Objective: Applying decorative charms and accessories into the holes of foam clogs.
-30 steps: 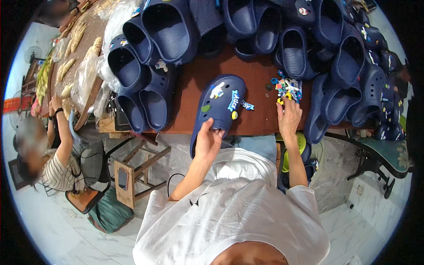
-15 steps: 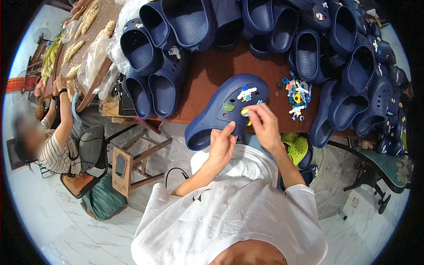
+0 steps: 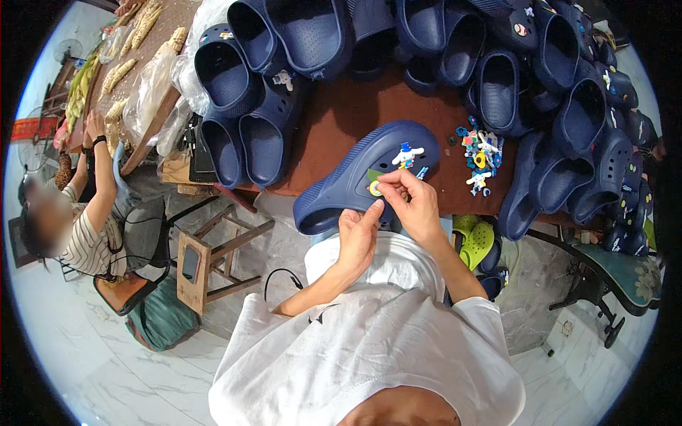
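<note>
A navy foam clog [image 3: 337,167] is tilted over the near table edge, its heel opening toward the lower left. My left hand [image 3: 357,238] grips its near side, thumb on top. Between the thumb and fingers of my right hand [image 3: 412,204] is a small round yellow-and-white shoe charm [image 3: 375,188], set against the clog's upper. A white character charm with a blue hat [image 3: 406,155] and a green charm [image 3: 374,175] sit on the clog. To its right, a pile of loose shoe charms [image 3: 482,157] lies on the brown table cover [image 3: 330,113].
Navy clogs [image 3: 312,39] stand along the table's far side, with more stacked at the right [image 3: 581,106]. Lime-green clogs [image 3: 477,241] are below the table edge. A wooden stool [image 3: 192,273] stands left. Farther left, a person [image 3: 89,227] reaches toward a table with corn cobs [image 3: 117,77].
My right hand has moved left and down with the round charm, onto the clog's upper near my left thumb. The clog has shifted slightly.
</note>
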Available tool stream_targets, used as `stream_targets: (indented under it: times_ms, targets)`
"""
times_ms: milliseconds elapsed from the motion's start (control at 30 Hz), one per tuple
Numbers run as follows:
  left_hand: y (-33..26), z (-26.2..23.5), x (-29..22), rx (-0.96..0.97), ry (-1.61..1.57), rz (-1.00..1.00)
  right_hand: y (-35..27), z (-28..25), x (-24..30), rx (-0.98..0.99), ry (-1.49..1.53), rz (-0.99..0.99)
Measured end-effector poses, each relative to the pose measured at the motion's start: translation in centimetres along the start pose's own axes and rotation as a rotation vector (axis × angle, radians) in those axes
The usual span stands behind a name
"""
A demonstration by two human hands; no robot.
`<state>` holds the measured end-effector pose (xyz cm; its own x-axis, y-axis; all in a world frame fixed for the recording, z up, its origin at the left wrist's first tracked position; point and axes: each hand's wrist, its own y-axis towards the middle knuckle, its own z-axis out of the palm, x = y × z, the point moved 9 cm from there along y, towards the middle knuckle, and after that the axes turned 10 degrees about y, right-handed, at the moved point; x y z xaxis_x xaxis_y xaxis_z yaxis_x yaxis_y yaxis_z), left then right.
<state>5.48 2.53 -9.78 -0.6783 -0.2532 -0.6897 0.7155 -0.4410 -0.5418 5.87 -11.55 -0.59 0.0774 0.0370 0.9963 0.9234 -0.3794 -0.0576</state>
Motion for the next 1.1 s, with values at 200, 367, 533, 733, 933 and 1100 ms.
stream_targets:
  times_ms: [200,367,533,733,933,1100]
  targets:
    - [-0.5,2.5,-2.2,-0.048,0.01,0.032,0.1,0.3,1.7,-0.021,-0.133,-0.095]
    - [0.1,-0.1,0.2,-0.013,-0.003,-0.003,0.0,0.7,2.3,-0.03,-0.152,-0.147]
    - [-0.1,1.5,-1.2,-0.044,-0.137,-0.018,-0.2,0.8,1.9,-0.028,-0.166,-0.121]
    - [-0.2,2.1,-1.4,-0.04,-0.088,-0.078,-0.5,0.7,2.1,-0.024,-0.186,-0.119]
    - [0.1,1.6,-1.6,-0.054,-0.036,-0.101,-0.6,0.8,2.1,-0.021,-0.287,-0.172]
    - [0.0,1.8,-2.3,-0.125,0.006,-0.081,-1.1,1.0,1.7,-0.038,-0.301,-0.209]
